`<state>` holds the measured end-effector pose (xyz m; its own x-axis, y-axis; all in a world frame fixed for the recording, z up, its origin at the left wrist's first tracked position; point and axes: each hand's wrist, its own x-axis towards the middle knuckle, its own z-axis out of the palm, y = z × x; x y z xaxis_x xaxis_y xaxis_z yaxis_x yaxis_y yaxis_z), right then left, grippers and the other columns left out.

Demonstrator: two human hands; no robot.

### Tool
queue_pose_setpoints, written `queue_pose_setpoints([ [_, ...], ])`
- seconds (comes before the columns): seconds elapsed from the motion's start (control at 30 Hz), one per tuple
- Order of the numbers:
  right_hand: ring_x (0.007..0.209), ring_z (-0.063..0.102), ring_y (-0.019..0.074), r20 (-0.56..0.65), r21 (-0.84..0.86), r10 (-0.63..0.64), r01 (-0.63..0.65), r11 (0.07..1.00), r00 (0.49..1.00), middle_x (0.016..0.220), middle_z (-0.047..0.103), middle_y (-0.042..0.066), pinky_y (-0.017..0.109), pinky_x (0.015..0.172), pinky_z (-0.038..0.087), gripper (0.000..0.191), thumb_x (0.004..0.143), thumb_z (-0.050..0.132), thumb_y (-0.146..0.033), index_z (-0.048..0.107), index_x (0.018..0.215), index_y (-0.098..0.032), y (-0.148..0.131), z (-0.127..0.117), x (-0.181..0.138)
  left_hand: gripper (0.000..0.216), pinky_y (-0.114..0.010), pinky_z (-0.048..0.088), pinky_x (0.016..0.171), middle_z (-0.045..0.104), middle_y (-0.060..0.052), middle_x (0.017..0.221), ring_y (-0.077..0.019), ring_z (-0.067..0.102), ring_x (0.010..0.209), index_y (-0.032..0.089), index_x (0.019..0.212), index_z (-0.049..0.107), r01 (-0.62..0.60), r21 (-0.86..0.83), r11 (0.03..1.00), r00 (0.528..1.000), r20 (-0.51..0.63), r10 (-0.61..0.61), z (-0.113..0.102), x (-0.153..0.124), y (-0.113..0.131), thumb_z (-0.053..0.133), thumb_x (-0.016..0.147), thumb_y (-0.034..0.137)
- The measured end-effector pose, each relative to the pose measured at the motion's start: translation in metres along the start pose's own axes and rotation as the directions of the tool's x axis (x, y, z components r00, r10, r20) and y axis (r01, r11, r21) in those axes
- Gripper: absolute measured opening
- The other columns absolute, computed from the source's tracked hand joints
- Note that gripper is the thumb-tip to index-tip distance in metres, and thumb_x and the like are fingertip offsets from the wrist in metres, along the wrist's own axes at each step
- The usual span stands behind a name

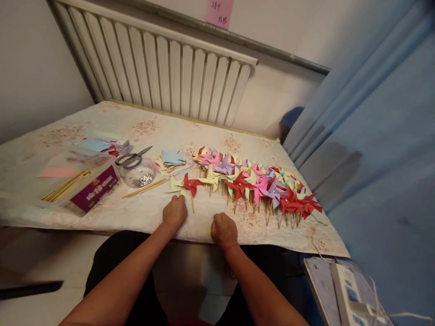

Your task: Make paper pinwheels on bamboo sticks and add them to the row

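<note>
My left hand (pixel 174 213) rests on the tablecloth near the table's front edge, fingers curled in a loose fist; nothing shows in it. Just beyond its knuckles lies a red paper pinwheel (pixel 191 185) on a wooden stick. My right hand (pixel 224 231) sits a little to the right, also closed, and what it holds, if anything, is hidden. A long row of finished pinwheels (pixel 261 185) in red, pink, purple and yellow stretches from the middle of the table to the right.
A floral cloth (pixel 61 208) covers the table. On the left are a purple box (pixel 94 187), wooden sticks (pixel 65 185), scissors (pixel 132 158), a clear tub of pins (pixel 138 175) and coloured paper squares (pixel 172 157). A radiator (pixel 156 69) stands behind; a blue curtain (pixel 381 127) hangs at right.
</note>
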<state>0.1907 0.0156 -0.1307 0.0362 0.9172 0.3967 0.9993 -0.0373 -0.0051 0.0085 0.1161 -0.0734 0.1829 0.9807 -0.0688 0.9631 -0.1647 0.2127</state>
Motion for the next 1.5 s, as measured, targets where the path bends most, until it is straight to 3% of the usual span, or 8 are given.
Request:
queue_pose_setpoints([
  [0.47,0.069,0.048,0.0166,0.004,-0.006,0.000,0.000,1.000,1.000,0.078,0.058,0.004,0.030,0.062,0.027,0.005,0.084,0.055,-0.017,0.058,0.080,-0.019,-0.001,-0.003,-0.001,0.031,-0.037,0.049,0.073,0.059,-0.015,0.110,-0.0273,0.065,0.093,0.016,0.108,0.059,0.066,-0.009,0.998,0.998,0.004,-0.065,-0.014,-0.004,-0.036,0.033,0.091,0.019],
  [0.63,0.069,0.048,0.0165,0.006,-0.007,0.004,-0.004,1.000,1.000,0.077,0.058,0.004,0.030,0.061,0.027,0.004,0.083,0.056,-0.017,0.059,0.080,-0.019,-0.002,-0.004,-0.001,0.030,-0.035,0.048,0.078,0.061,-0.013,0.110,-0.0252,0.063,0.098,0.017,0.104,0.059,0.030,-0.053,0.998,0.998,-0.059,-0.033,-0.011,-0.012,-0.018,0.033,0.095,0.028],
  [0.8,0.069,0.048,0.0167,-0.013,-0.007,0.004,-0.004,1.000,1.000,0.077,0.058,0.003,0.031,0.061,0.027,0.005,0.083,0.056,-0.016,0.058,0.079,-0.020,-0.002,-0.003,-0.001,0.025,-0.033,0.047,0.083,0.064,-0.011,0.108,-0.0232,0.063,0.100,0.017,0.101,0.058,0.005,-0.160,0.987,1.000,0.014,-0.003,-0.003,-0.014,0.014,0.040,0.093,0.033],
  [0.97,0.069,0.048,0.0166,-0.024,0.000,-0.002,0.003,1.000,1.000,0.076,0.057,0.003,0.030,0.061,0.027,0.006,0.083,0.055,-0.016,0.058,0.079,-0.020,-0.002,-0.002,-0.001,0.032,-0.036,0.048,0.082,0.063,-0.016,0.113,-0.0270,0.064,0.102,0.014,0.111,0.055,0.047,-0.144,0.988,0.998,0.046,-0.041,-0.002,-0.008,0.032,0.043,0.092,0.037],
  [1.3,0.069,0.048,0.0166,-0.012,0.006,-0.007,0.007,1.000,1.000,0.078,0.057,0.004,0.030,0.061,0.028,0.005,0.084,0.055,-0.016,0.058,0.080,-0.020,-0.001,-0.002,-0.001,0.035,-0.037,0.049,0.081,0.067,-0.020,0.109,-0.0294,0.066,0.103,0.011,0.113,0.059,0.138,-0.140,0.980,0.987,0.106,-0.124,-0.004,0.008,0.038,0.032,0.091,0.014],
  [1.5,0.068,0.047,0.0166,-0.025,-0.006,-0.004,0.004,1.000,1.000,0.077,0.057,0.004,0.030,0.060,0.027,0.005,0.083,0.056,-0.017,0.058,0.079,-0.019,-0.001,-0.002,-0.001,0.035,-0.036,0.050,0.079,0.068,-0.021,0.107,-0.0292,0.066,0.103,0.009,0.110,0.060,0.164,-0.150,0.975,0.982,0.116,-0.147,-0.002,0.011,0.035,0.032,0.089,0.010],
])
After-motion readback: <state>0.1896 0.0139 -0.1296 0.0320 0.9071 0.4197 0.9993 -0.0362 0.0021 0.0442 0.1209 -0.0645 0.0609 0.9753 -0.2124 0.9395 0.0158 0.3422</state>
